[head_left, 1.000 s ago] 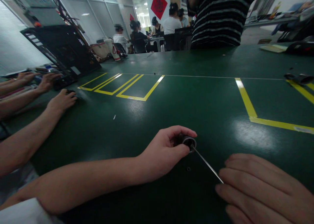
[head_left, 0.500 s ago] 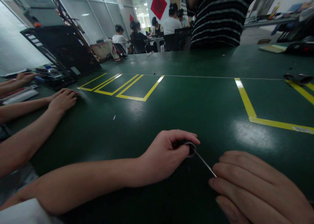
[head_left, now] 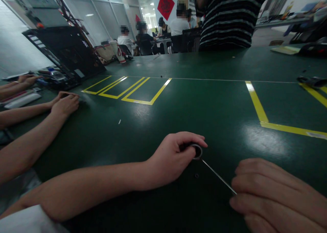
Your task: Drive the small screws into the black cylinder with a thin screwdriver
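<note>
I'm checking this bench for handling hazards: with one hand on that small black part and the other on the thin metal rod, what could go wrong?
1. The thin metal rod spans from the black ringed part to the right hand; sideways pressure might bend it.
2. The left hand grips the part only by fingertips, so it may slip.
3. A small screw-like speck lies loose on the green table and might get swept away.

— How are the arms placed?
— Left forearm stretches forward, left hand (head_left: 176, 158) curled in a loose fist, thumb tucked.
— The right?
— Right hand (head_left: 276, 195) lies knuckles-up, fingers bent.
</note>
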A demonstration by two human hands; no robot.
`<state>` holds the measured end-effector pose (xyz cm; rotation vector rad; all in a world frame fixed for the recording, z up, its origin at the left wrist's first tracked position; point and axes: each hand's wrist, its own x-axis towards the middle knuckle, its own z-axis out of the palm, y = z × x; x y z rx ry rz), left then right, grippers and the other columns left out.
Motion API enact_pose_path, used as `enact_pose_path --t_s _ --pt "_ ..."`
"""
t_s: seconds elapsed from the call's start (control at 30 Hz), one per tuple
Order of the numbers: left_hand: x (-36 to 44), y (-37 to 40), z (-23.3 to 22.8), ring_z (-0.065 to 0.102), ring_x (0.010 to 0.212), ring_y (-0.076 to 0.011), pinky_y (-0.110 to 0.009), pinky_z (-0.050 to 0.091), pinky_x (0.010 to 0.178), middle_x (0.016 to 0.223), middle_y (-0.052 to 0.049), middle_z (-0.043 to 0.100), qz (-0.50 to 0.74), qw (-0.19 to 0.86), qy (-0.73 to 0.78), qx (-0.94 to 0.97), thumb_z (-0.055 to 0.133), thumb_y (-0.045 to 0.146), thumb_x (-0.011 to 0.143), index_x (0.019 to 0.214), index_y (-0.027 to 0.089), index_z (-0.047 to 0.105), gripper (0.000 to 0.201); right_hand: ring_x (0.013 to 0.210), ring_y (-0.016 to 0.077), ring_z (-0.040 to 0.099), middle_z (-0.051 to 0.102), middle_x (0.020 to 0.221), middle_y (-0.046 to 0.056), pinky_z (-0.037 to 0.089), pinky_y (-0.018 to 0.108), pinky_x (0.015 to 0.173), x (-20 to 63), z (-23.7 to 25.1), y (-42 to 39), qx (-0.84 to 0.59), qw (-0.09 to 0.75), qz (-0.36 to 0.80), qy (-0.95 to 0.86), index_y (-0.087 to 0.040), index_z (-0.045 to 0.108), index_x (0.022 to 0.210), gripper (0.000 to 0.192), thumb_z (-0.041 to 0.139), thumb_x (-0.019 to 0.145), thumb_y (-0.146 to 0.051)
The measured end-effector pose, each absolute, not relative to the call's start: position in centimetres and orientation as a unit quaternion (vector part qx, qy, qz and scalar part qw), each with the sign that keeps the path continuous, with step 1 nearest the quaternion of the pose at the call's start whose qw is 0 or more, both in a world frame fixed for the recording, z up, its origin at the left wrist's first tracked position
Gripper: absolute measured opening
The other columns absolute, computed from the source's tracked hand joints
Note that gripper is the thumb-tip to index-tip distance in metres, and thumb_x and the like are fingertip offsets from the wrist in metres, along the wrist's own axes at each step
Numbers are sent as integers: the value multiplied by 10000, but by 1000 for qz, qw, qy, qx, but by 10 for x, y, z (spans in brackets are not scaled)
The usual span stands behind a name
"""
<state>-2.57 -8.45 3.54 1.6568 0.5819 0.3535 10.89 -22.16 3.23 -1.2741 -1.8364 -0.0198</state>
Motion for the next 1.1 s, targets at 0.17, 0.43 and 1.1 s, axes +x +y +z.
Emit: enact_pose_path --t_s 0.17,0.43,1.1 --pt "-26 -81 36 588 920 -163 -340 475 852 1026 -55 604 144 665 282 676 520 70 721 1024 167 573 322 582 143 605 618 607 12 476 212 478 124 28 -218 -593 469 273 -595 -200 564 598 346 409 885 -316" --pt "-25 -81 36 583 940 -167 -359 456 876 1111 -67 561 156 706 283 630 533 13 684 964 161 510 318 700 176 652 614 568 5 498 203 507 125 18 -210 -606 478 335 -540 -203 585 566 370 439 866 -364" --pt "-24 -81 38 594 935 -185 -372 452 863 1041 -67 599 166 719 288 610 608 73 675 920 142 534 265 651 167 670 656 622 -13 536 195 507 105 29 -220 -628 486 27 -607 -228 571 598 245 510 832 -266"
